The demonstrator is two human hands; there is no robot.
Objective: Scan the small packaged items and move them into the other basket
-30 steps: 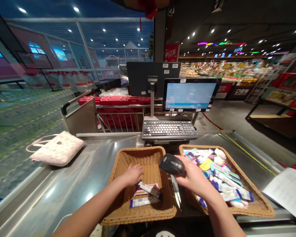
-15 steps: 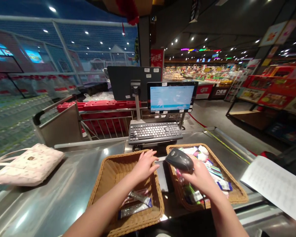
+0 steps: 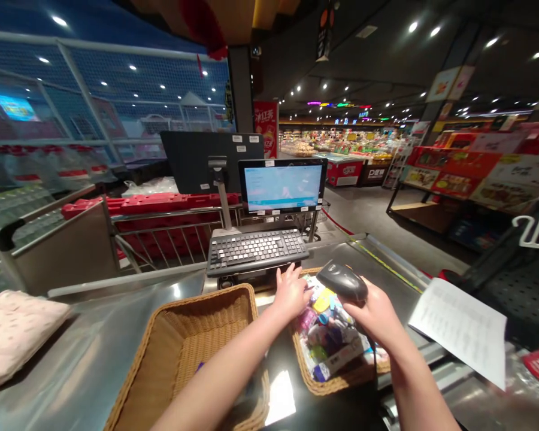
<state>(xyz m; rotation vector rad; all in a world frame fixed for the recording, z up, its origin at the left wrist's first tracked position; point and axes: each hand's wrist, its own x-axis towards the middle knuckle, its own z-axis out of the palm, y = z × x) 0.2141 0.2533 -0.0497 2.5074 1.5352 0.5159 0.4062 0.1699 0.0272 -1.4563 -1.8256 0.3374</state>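
Note:
My right hand (image 3: 372,308) is wrapped round a black barcode scanner (image 3: 342,280), held above the right wicker basket (image 3: 317,383). That basket is full of small packaged goods (image 3: 330,323) in many colours. At its left rim is my left hand (image 3: 291,292), fingers spread, its fingertips beside the packages; no item shows in it. The left wicker basket (image 3: 139,359) lies under my left forearm, which hides most of what is inside.
A keyboard (image 3: 258,248) and a lit screen (image 3: 282,187) stand behind the baskets. On the metal counter (image 3: 96,359) a pale pink bag (image 3: 18,335) lies at far left. Printed sheets (image 3: 460,329) lie at right, near a white hanger (image 3: 536,221).
My left hand has moved right, from over the left basket's edge to the right basket's rim. The scanner stays in my right hand. The whole view has turned to the right.

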